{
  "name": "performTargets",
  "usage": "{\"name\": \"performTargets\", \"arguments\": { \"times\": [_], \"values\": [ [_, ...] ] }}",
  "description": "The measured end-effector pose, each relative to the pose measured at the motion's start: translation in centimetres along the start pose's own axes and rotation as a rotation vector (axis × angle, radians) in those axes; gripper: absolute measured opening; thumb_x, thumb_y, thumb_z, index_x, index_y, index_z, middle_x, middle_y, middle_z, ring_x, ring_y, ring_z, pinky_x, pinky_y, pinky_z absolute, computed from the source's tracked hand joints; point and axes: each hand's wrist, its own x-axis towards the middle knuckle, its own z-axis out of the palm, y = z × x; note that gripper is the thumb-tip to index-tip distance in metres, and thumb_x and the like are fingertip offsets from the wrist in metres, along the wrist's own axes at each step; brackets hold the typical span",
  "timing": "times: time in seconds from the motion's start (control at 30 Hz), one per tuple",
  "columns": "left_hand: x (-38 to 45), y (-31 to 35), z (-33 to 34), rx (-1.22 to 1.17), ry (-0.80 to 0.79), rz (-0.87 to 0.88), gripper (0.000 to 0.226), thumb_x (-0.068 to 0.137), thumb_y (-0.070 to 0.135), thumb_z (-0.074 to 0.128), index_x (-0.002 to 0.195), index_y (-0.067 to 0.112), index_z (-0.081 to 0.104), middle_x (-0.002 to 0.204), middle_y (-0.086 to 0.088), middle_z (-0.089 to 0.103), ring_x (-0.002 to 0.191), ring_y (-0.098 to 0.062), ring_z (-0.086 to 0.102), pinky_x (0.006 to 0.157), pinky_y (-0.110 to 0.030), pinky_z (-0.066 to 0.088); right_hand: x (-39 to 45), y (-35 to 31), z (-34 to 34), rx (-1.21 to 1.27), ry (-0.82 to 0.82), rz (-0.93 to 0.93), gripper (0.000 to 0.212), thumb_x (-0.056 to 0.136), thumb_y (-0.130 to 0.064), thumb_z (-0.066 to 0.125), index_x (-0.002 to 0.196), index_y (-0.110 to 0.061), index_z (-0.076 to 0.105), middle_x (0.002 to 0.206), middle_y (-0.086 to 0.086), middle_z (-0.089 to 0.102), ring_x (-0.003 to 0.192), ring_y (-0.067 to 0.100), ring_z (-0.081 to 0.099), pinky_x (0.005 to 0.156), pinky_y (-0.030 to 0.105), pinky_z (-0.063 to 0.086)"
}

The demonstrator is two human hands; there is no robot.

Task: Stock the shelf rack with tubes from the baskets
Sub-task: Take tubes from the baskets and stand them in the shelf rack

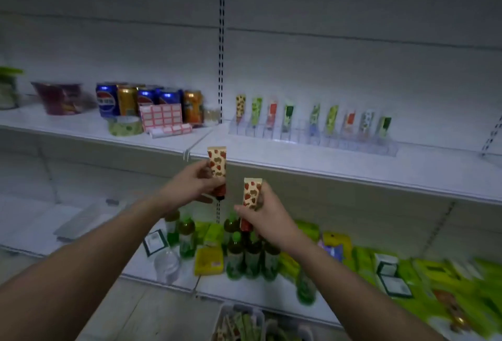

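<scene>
Left hand [194, 183]: raised before the shelf edge, fingers curled round a strawberry tube [217, 166], crimped end up, dark cap down. Tube upright, just below the upper shelf [353, 166] lip.

Right hand [267, 214]: slightly lower and to the right, pinching a second tube [252, 194] of the same strawberry print, also crimp up, red cap showing beneath the fingers. The two tubes near each other, not touching.

Clear rack [312, 138]: on the upper shelf, right of the slotted upright [221, 69]. Nine tubes standing in its slots, tilted back: leftmost a strawberry print [240, 105], the rest green, red and pale prints. One gap between the fourth and fifth.

Basket [241, 323]: bottom edge of view, more tubes inside, contents blurred.

Left section of upper shelf: soda cans [146, 100], a sticker sheet [160, 118], a tape roll [125, 126], a dark bowl [58, 98].

Lower shelf [271, 297]: green bottles [251, 256], yellow and green packs [209, 260], a clear cup [167, 266]. Right end blurred.
</scene>
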Motion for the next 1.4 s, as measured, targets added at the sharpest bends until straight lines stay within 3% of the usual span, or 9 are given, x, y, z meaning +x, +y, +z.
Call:
{"name": "performTargets", "arguments": {
  "times": [0.2, 0.27, 0.37, 0.47, 0.7, 0.87, 1.03, 1.2, 1.4],
  "values": [
    [2.3, 4.9, -3.5, 0.012, 0.058, 0.070, 0.041, 0.088, 0.023, 0.067, 0.124, 0.010, 0.054, 0.112, -0.013, 0.069, 0.092, -0.020, 0.071, 0.077, -0.033, 0.057, 2.9, -6.4, -4.7, -0.065, 0.126, -0.080, 0.054, 0.086, -0.033, 0.071, 0.117, -0.046, 0.028, 0.097, -0.002, 0.065, 0.076, 0.013, 0.068, 0.061, 0.029, 0.059],
    [3.6, 5.7, -4.3, -0.002, 0.089, 0.079, 0.047, 0.087, 0.022, 0.068, 0.129, 0.007, 0.050, 0.114, -0.014, 0.068, 0.093, -0.022, 0.071, 0.080, -0.037, 0.057, 4.1, -7.4, -6.2, -0.103, 0.119, -0.097, 0.051, 0.089, -0.039, 0.065, 0.122, -0.043, 0.027, 0.105, -0.011, 0.062, 0.084, 0.005, 0.066, 0.067, 0.025, 0.055],
    [6.0, 6.2, -5.0, -0.029, 0.128, 0.083, 0.045, 0.088, 0.020, 0.067, 0.129, 0.008, 0.051, 0.114, -0.013, 0.067, 0.096, -0.025, 0.069, 0.080, -0.038, 0.057, 6.2, -8.1, -8.0, -0.125, 0.146, -0.112, 0.031, 0.096, -0.044, 0.053, 0.116, -0.037, 0.030, 0.103, -0.007, 0.065, 0.057, -0.009, 0.059, 0.045, 0.011, 0.041],
    [8.8, 5.8, -4.9, -0.060, 0.130, 0.089, 0.032, 0.089, 0.018, 0.066, 0.118, 0.012, 0.056, 0.110, -0.012, 0.068, 0.094, -0.024, 0.070, 0.076, -0.035, 0.058, 8.5, -8.0, -9.0, -0.118, 0.211, -0.119, 0.014, 0.099, -0.043, 0.047, 0.104, -0.038, 0.035, 0.093, -0.009, 0.063, 0.045, -0.006, 0.052, 0.038, 0.015, 0.038],
    [16.6, 3.2, -4.5, -0.046, 0.178, 0.138, 0.016, 0.091, 0.019, 0.064, 0.107, 0.022, 0.060, 0.109, -0.004, 0.065, 0.099, -0.022, 0.065, 0.078, -0.032, 0.056, 16.9, -7.9, -10.7, -0.268, 0.433, -0.181, 0.011, 0.097, -0.023, 0.055, 0.098, -0.016, 0.047, 0.085, 0.001, 0.061, 0.063, 0.013, 0.058, 0.053, 0.028, 0.047],
    [23.0, 1.8, -4.2, -0.145, 0.281, 0.173, 0.052, 0.090, 0.017, 0.066, 0.137, 0.013, 0.044, 0.110, -0.001, 0.060, 0.098, -0.017, 0.063, 0.078, -0.029, 0.055, 23.7, -7.8, -12.2, -0.450, 0.227, -0.136, 0.010, 0.096, -0.016, 0.058, 0.105, -0.020, 0.060, 0.101, 0.000, 0.062, 0.072, 0.020, 0.067, 0.051, 0.026, 0.052],
    [29.2, 1.1, -3.7, -0.264, 0.397, 0.174, 0.051, 0.089, 0.010, 0.067, 0.137, 0.011, 0.048, 0.120, -0.003, 0.061, 0.101, -0.020, 0.065, 0.086, -0.033, 0.057, 29.7, -6.9, -11.7, -0.581, 0.175, -0.141, 0.006, 0.091, -0.016, 0.066, 0.093, -0.021, 0.069, 0.091, -0.002, 0.069, 0.069, 0.011, 0.068, 0.052, 0.019, 0.052],
    [33.5, 0.2, -3.0, -0.345, 0.451, 0.188, 0.051, 0.088, 0.009, 0.068, 0.136, 0.017, 0.051, 0.113, 0.003, 0.063, 0.088, -0.008, 0.064, 0.058, -0.013, 0.053, 34.5, -6.4, -10.9, -0.714, 0.183, -0.184, 0.007, 0.094, -0.010, 0.059, 0.098, -0.010, 0.066, 0.091, 0.009, 0.069, 0.071, 0.016, 0.070, 0.064, 0.030, 0.060],
    [34.7, -1.5, -2.0, -0.326, 0.421, 0.241, 0.044, 0.085, 0.006, 0.070, 0.125, 0.021, 0.059, 0.105, 0.004, 0.067, 0.093, -0.011, 0.068, 0.068, -0.019, 0.056, 37.8, -6.2, -11.0, -0.913, 0.222, -0.206, 0.016, 0.098, -0.006, 0.052, 0.106, -0.008, 0.065, 0.096, 0.009, 0.067, 0.079, 0.019, 0.068, 0.066, 0.028, 0.059]
  ]
}}
